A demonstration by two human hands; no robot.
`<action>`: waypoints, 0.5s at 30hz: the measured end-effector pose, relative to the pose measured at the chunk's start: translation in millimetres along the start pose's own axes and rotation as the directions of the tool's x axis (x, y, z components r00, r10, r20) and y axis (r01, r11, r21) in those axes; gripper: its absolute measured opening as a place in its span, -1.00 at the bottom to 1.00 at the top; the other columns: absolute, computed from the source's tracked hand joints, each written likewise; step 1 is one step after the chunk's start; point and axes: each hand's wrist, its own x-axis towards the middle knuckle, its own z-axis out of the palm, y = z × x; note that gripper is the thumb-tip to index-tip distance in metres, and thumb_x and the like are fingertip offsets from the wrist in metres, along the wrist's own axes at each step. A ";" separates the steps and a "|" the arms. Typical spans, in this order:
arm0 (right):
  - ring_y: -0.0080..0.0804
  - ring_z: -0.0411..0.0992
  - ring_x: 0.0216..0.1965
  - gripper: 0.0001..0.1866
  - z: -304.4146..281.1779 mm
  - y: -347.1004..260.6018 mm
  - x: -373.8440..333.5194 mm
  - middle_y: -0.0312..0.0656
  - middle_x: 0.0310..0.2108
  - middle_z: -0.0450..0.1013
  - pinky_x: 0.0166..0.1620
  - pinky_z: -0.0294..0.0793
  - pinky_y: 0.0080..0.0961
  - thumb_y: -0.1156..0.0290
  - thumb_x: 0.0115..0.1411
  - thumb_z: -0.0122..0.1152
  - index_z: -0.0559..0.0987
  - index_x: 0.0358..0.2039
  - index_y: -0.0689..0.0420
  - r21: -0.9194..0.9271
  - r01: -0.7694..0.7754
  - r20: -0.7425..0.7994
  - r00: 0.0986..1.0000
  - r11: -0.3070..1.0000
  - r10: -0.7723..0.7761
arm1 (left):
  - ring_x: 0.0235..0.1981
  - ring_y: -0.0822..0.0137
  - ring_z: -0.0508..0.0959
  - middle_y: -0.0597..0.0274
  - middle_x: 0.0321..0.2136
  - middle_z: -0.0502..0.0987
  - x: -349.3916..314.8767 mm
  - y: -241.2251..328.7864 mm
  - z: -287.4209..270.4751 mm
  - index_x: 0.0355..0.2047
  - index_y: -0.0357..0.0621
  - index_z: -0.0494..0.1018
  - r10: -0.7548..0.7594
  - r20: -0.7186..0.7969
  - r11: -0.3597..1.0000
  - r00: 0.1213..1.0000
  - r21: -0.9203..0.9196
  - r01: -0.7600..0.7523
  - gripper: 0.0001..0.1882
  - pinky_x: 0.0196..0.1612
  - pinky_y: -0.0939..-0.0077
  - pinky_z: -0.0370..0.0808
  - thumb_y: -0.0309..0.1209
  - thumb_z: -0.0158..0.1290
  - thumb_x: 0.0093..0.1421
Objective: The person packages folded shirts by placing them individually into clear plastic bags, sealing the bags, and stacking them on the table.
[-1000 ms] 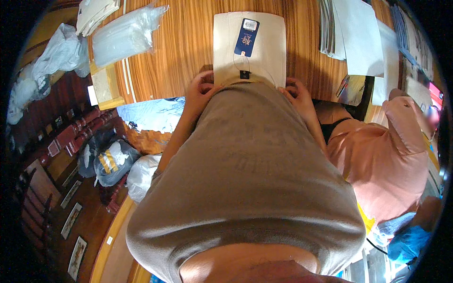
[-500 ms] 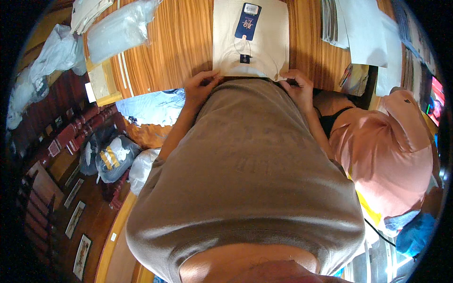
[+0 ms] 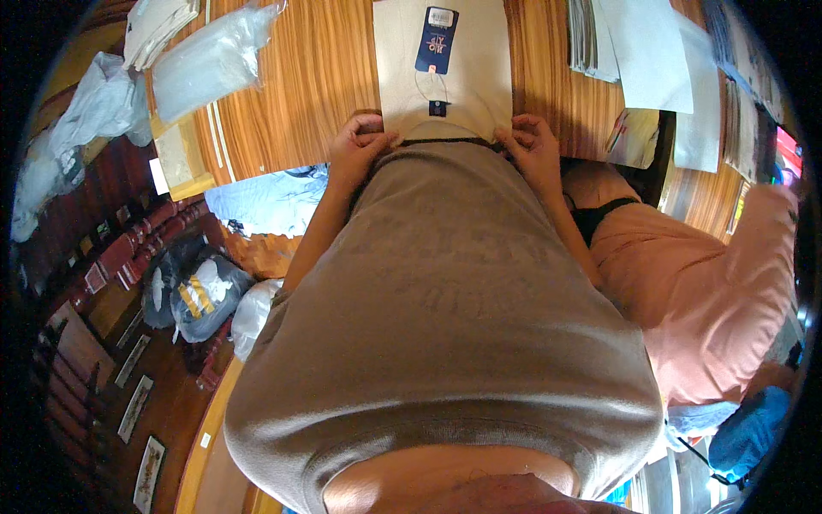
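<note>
A folded beige garment (image 3: 467, 73), probably a shirt, lies on the wood-grain table before me. On it rests a dark blue hang tag (image 3: 437, 43), tied by a thin loop near a small dark neck label (image 3: 437, 109). Pinched at the garment's near left corner is my left hand (image 3: 361, 147), thumb and finger together. Opposite it, my right hand (image 3: 531, 146) pinches the near right corner. The near edge of the cloth sits right against my brown shirt, partly hidden by it.
Clear plastic bags (image 3: 214, 64) and folded cloth (image 3: 158, 30) lie at the table's far left. White sheets (image 3: 646, 56) and a garment stack (image 3: 592, 38) are on the right. A person in a pink top (image 3: 685, 291) sits close on my right. Filled bags (image 3: 205, 295) stand at lower left.
My fingers have shifted slightly on the garment's near corners, and its near edge looks flatter, covering the pale opening. The person in pink has moved an arm outward to the right.
</note>
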 end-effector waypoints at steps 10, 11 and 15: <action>-0.55 0.61 -0.23 -0.63 -13.0 -15.8 14.3 -0.17 -0.29 0.67 -0.18 0.56 -0.60 0.23 0.36 0.33 0.58 -0.04 0.29 -0.216 -0.083 0.223 0.966 0.973 0.132 | -0.28 0.44 0.67 0.15 -0.25 0.70 11.5 -2.0 -1.2 -0.12 -0.28 0.56 0.089 0.094 0.982 0.992 0.158 -0.103 -0.75 -0.21 0.58 0.61 -0.35 0.26 0.33; -0.53 0.62 -0.24 -0.64 -9.7 -15.6 20.3 -0.14 -0.30 0.67 -0.21 0.57 -0.55 0.22 0.35 0.34 0.60 -0.08 0.30 -0.236 -0.074 0.204 0.971 0.969 0.124 | -0.30 0.43 0.68 0.15 -0.26 0.69 13.6 -3.1 -0.2 -0.13 -0.27 0.55 0.182 0.088 0.964 0.979 0.183 -0.195 -0.76 -0.23 0.58 0.61 -0.34 0.24 0.34; -0.37 0.66 -0.32 -0.63 -1.8 -22.2 34.3 -0.07 -0.36 0.68 -0.29 0.62 -0.36 0.18 0.33 0.35 0.65 -0.18 0.31 -0.283 -0.124 0.184 0.966 0.951 0.180 | -0.48 0.35 0.67 0.12 -0.32 0.68 26.3 15.6 2.3 -0.13 -0.24 0.52 -0.051 0.068 0.994 0.996 0.103 0.044 -0.76 -0.46 0.49 0.60 -0.29 0.15 0.42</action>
